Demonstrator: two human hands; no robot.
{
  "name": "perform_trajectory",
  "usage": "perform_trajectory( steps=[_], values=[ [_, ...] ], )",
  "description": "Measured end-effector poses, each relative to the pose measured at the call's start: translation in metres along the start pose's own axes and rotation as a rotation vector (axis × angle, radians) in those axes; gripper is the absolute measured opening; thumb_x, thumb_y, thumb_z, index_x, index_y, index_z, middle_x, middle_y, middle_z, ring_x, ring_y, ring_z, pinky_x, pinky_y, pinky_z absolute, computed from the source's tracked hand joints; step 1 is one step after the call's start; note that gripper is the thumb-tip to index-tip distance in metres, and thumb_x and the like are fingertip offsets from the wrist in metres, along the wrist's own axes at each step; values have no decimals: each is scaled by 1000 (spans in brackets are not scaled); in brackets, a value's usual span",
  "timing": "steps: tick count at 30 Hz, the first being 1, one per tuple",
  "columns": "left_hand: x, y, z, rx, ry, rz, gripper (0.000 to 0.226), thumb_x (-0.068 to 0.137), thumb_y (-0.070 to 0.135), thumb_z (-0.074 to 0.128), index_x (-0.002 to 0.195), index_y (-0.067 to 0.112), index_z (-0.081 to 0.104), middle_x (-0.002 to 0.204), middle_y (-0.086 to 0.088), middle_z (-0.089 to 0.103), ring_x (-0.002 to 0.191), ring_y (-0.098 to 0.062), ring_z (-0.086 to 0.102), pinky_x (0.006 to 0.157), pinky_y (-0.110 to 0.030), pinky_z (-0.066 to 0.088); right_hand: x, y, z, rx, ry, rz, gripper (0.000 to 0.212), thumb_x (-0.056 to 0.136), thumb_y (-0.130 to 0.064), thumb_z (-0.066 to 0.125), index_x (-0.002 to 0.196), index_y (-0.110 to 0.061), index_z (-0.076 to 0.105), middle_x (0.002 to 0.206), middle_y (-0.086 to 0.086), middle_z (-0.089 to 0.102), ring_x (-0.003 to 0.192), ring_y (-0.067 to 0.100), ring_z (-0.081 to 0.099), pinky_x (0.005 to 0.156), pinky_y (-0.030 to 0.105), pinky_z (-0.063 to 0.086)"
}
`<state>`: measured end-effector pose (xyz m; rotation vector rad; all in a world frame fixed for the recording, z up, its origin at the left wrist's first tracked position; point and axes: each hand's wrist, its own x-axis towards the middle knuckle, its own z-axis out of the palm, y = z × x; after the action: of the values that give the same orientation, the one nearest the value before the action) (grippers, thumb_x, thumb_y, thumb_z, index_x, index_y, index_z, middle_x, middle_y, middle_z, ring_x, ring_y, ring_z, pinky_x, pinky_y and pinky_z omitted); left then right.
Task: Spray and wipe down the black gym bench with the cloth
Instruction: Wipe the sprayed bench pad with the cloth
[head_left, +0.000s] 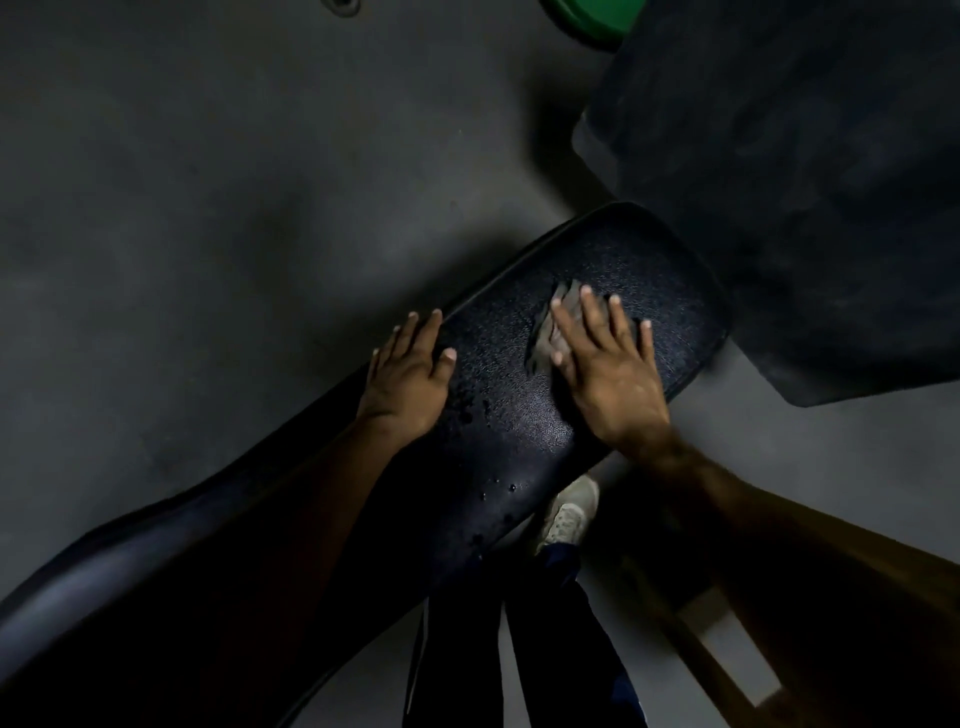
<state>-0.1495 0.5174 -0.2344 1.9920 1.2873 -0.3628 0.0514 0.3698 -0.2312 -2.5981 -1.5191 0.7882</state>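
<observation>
Black textured vinyl gym bench pad (519, 415), beaded with droplets near its middle, runs diagonally across the grey floor (208, 208). Right hand (608, 364), fingers straight and spread, presses a crumpled grey cloth (550, 327) flat near the pad's far end. Left hand (410, 369) rests flat, fingers extended, on the pad's left edge.

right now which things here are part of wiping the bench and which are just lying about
Part of the job:
- black padded gym bench, droplets on its surface
- crumpled grey cloth, pressed flat under the right hand
- left hand, resting on the bench's edge

Just lying about:
- green round object at the top edge
- large dark block beyond the bench
- white shoe on the floor
</observation>
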Motion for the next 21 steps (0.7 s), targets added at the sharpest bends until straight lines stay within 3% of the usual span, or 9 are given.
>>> perform_trajectory(
  steps=[5, 10, 13, 17, 21],
  values=[
    [-1, 4, 1, -110, 51, -54, 55, 107, 34, 32, 159, 23, 19, 168, -4, 10, 155, -20, 7, 124, -41, 0, 59, -38, -12, 34, -19, 21, 58, 113, -44, 28, 168, -37, 11, 178, -1, -4, 164, 34, -9, 129, 59, -6],
    [-6, 5, 0, -288, 141, -156, 51, 108, 27, 35, 155, 7, 31, 165, -10, 23, 154, -21, 16, 122, -31, 5, 55, -82, 8, -133, -46, -306, 61, 108, -37, 37, 167, -31, 21, 178, 1, 12, 163, 39, 6, 128, 64, 5],
    [-17, -11, 2, -252, 240, -213, 60, 101, 37, 30, 149, 3, 41, 159, -17, 34, 150, -29, 26, 122, -39, 14, 20, -78, 30, -211, -36, -464, 65, 104, -38, 40, 166, -32, 24, 177, 2, 18, 162, 37, 17, 128, 62, 15],
    [-43, -32, 14, -123, 252, -174, 54, 104, 30, 40, 156, 17, 32, 165, -8, 24, 154, -26, 17, 123, -46, 11, -20, -37, 37, -284, -48, -524, 63, 108, -47, 36, 167, -36, 18, 177, -1, 15, 163, 31, 19, 128, 58, 21],
    [-47, -30, 19, -96, 298, -177, 57, 103, 23, 43, 158, 21, 27, 167, -4, 18, 155, -23, 10, 123, -46, 7, -5, -20, 23, -268, -34, -429, 62, 107, -41, 36, 167, -33, 23, 177, 1, 18, 162, 34, 21, 128, 58, 21]
  ],
)
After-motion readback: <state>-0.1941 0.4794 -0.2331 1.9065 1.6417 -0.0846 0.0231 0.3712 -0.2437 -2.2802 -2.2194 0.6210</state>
